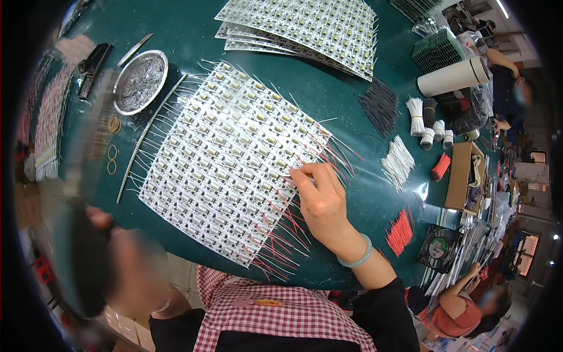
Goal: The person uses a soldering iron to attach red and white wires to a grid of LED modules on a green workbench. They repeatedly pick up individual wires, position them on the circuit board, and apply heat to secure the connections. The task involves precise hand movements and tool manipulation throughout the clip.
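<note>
A sheet of small white circuit boards (229,158) lies on the green table before me, with thin white wires along its left edge and red and white wires along its right. My right hand (322,196) rests at the sheet's right edge, thumb and forefinger pinched on a thin wire; the fingertips hide its end. Raised at the far left, my left hand (138,273) is smeared by motion. Its fingers wrap round a tool with a thick dark handle (88,258) and a long blurred shaft; I cannot tell its kind. A thin rod (141,138) lies along the sheet's left side.
A stack of similar board sheets (311,29) stands at the back. Black wires (380,108), white wires (399,161) and red wires (400,233) lie in piles on the right, near a cardboard box (463,176). A foil-like bowl (159,64) stands at left. Other people sit at right.
</note>
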Tool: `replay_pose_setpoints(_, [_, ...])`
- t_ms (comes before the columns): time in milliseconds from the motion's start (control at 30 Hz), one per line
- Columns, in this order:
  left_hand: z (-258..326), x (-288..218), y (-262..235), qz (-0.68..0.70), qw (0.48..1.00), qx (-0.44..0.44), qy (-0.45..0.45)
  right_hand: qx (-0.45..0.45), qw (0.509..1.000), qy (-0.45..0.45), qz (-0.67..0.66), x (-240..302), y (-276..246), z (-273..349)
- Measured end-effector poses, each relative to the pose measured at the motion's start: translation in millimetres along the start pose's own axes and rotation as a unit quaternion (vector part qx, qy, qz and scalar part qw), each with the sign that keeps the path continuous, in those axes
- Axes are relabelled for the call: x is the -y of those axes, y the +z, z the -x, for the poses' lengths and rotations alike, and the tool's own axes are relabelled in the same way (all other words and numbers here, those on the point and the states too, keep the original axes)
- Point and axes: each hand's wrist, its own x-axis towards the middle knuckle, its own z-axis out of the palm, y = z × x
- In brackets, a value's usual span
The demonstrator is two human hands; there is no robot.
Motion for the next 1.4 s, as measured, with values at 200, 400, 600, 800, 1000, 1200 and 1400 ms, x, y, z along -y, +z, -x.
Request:
replay_pose_setpoints(200, [-44.4, 62.2, -6.2, -0.144, 0.983, 0.011, -0.112, -0.008, 1.000, 0.010, 0.014, -4.3, 1.4, 5.2])
replay_pose_setpoints(400, [28.6, 31.3, -4.0, 0.014, 0.973, 0.111, -0.203, -0.006, 1.000, 0.022, 0.005, -0.1, -0.7, 2.3])
replay_pose_setpoints(600, [62.9, 5.6, -5.5, -0.021, 0.921, 0.199, -0.334, -0.023, 1.000, 0.006, 0.003, 10.5, -8.4, 7.7])
replay_pose_setpoints(800, [66.7, -1.9, 9.8, -0.041, 0.916, 0.298, -0.267, -0.020, 0.999, 0.004, -0.024, 12.0, -1.4, 11.9])
replay_pose_setpoints(1000, [66.7, -4.1, 14.6, -0.049, 0.913, 0.350, -0.205, -0.009, 1.000, 0.003, -0.021, 13.7, -0.2, 11.3])
replay_pose_setpoints(1200, [70.6, -0.6, 15.4, -0.043, 0.920, 0.344, -0.185, -0.005, 1.000, 0.005, -0.016, 13.9, 0.7, 11.9])
replay_pose_setpoints(1400, [76.6, 1.7, 16.3, -0.025, 0.923, 0.321, -0.211, 0.002, 1.000, 0.006, -0.007, 15.2, 0.3, 11.5])
